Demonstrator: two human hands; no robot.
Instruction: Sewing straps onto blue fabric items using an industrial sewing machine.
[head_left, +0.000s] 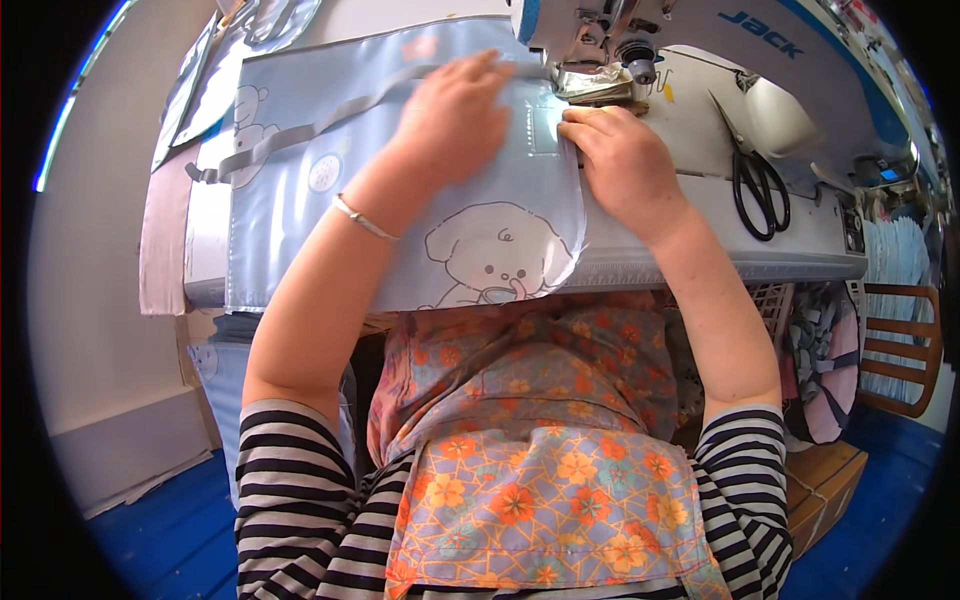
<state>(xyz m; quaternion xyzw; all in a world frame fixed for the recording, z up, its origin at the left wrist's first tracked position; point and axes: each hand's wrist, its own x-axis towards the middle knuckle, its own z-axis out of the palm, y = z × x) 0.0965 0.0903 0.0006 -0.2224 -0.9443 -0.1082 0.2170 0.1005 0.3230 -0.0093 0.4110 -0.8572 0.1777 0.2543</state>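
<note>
A light-blue fabric piece (400, 260) printed with a white cartoon dog lies over the sewing machine table, its near edge hanging at the front. Across its upper part runs a grey strap (370, 100), leading toward the needle area of the sewing machine (640, 68). My left hand (455, 120) rests on the fabric over the strap, fingers stretched out and slightly blurred. Close to the presser foot, my right hand (625, 160) has thumb and fingers together at the fabric's right edge, beside a small stitched rectangle. The fingertips' exact grip is partly hidden.
Black-handled scissors (760, 190) lie on the table to the right. A ruler strip (700, 268) runs along the front edge. More fabric pieces (190, 110) are at the far left. Below right are a cardboard box (825, 490) and a wooden chair (905, 345).
</note>
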